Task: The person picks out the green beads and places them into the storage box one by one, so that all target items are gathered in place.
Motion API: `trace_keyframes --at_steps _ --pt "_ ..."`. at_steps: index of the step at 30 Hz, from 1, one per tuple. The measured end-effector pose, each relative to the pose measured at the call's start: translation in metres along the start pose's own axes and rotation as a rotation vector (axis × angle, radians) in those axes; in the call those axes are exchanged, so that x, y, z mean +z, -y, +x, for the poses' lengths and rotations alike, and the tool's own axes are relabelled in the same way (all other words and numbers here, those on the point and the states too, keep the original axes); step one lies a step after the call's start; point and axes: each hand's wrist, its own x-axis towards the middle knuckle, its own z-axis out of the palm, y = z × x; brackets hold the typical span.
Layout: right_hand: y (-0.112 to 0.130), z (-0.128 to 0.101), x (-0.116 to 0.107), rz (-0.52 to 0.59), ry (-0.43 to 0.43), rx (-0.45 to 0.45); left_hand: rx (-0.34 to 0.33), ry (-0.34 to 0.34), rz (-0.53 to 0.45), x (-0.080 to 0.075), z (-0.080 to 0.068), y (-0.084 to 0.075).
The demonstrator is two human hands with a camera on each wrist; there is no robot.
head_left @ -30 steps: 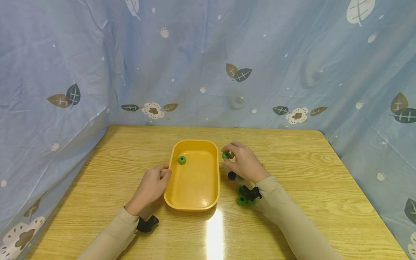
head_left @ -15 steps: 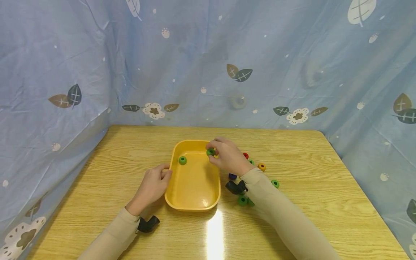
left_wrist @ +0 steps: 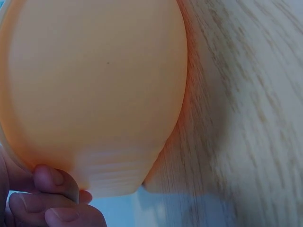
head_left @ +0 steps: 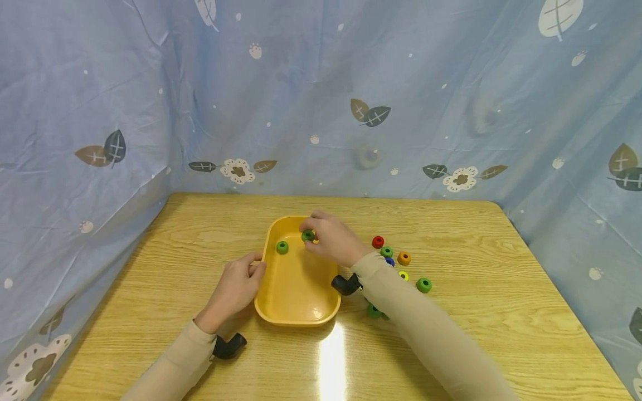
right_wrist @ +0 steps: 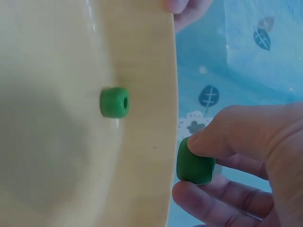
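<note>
My right hand (head_left: pixel 333 240) pinches a green bead (right_wrist: pixel 195 161) between thumb and fingers, above the far part of the yellow tray (head_left: pixel 297 322). Inside that tray, near its left wall, lies another green bead (head_left: pixel 282 247) with a dark hole. My left hand (head_left: pixel 234 288) holds the tray's left rim, its fingers curled at the edge. In the left wrist view the fingers (left_wrist: pixel 56 177) press against the tray's outer wall.
On the table (head_left: pixel 476 250) right of the tray lie several beads, among them a red bead (head_left: pixel 378 241), an orange bead (head_left: pixel 404 258), and a green bead (head_left: pixel 423 285). The right forearm hides some of them. A blue patterned cloth (head_left: pixel 321 100) hangs behind.
My right hand has carried the green bead leftward, from beside the tray's right rim to above the tray's inside. My left hand has stayed on the rim.
</note>
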Motion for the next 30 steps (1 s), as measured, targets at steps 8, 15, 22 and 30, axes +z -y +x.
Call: trace_keyframes --at_steps 8,15,22,30 --pt "0.004 0.017 0.012 0.015 0.045 0.014 -0.002 -0.019 0.003 0.001 0.000 -0.001" --pt "0.003 0.028 0.024 0.063 0.127 0.043 -0.004 -0.015 -0.004 0.001 0.000 -0.001" --pt "0.002 0.036 0.033 0.063 0.230 0.110 0.003 -0.022 -0.009 0.001 0.001 0.000" --pt "0.003 0.040 0.038 0.043 0.270 0.154 0.002 -0.022 -0.006 0.002 0.001 0.001"
